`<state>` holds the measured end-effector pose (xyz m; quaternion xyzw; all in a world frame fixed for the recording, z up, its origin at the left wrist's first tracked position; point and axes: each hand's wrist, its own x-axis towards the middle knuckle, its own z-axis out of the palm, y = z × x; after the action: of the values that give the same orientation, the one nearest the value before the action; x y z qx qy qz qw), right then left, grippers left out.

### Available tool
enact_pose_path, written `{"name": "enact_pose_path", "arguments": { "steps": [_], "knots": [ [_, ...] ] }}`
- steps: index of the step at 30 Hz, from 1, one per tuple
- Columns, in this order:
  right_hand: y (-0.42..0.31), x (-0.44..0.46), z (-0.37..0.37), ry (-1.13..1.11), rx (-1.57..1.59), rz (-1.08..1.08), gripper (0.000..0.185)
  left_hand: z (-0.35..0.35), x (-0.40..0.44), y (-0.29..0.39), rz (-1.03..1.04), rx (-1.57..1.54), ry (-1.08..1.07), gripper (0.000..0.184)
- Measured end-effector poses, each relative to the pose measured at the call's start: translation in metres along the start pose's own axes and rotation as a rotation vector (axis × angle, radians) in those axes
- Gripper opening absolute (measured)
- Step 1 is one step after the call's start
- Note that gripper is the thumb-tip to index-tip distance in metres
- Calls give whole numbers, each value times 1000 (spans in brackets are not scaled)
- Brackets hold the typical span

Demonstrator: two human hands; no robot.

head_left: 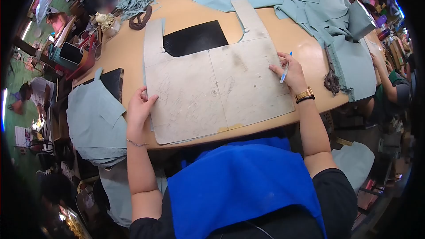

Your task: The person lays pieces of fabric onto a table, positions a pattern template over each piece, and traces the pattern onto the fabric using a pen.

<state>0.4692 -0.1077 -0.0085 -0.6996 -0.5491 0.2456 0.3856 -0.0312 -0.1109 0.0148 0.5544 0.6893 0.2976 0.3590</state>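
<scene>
A worn, greyish-beige cardboard pattern point(190, 93), shaped like a bag or vest front with two straps, lies on the table before me. Light blue-green fabric peeks out along its edges underneath. My left hand point(141, 108) pinches the pattern's left edge, thumb on top. At the right edge rests my right hand point(291, 74), closed around a blue-and-white pen point(284, 71) with its fingers touching the cardboard. Between the straps, a black flat board point(195, 39) shows under the neck cut-out.
Stacked blue-green cut pieces point(95, 115) overhang the wooden table point(310, 40) at left. More fabric point(305, 0) is heaped at back right. Fabric strips point(139, 0) and a dark cord coil point(141, 19) lie at back left. Co-workers are on both sides.
</scene>
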Motion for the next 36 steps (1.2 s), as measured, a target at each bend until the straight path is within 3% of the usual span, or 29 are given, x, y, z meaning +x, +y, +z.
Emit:
{"name": "enact_pose_path", "arguments": {
  "steps": [21, 24, 27, 31, 36],
  "knots": [
    [5, 11, 0, -64, -93, 12, 59, -2, 11, -5, 8, 182, 33, 54],
    [-3, 15, -7, -78, -217, -46, 52, -4, 24, -23, 59, 405, 60, 54],
    [-9, 16, -17, -172, -116, 38, 45, -4, 16, -8, 41, 279, 46, 55],
    [18, 15, -15, -125, 68, 4, 44, -8, 32, -50, 154, 194, 51, 59],
    [28, 19, -12, -101, -9, -50, 48, -7, 9, -14, 103, 233, 62, 61]
  ]
}}
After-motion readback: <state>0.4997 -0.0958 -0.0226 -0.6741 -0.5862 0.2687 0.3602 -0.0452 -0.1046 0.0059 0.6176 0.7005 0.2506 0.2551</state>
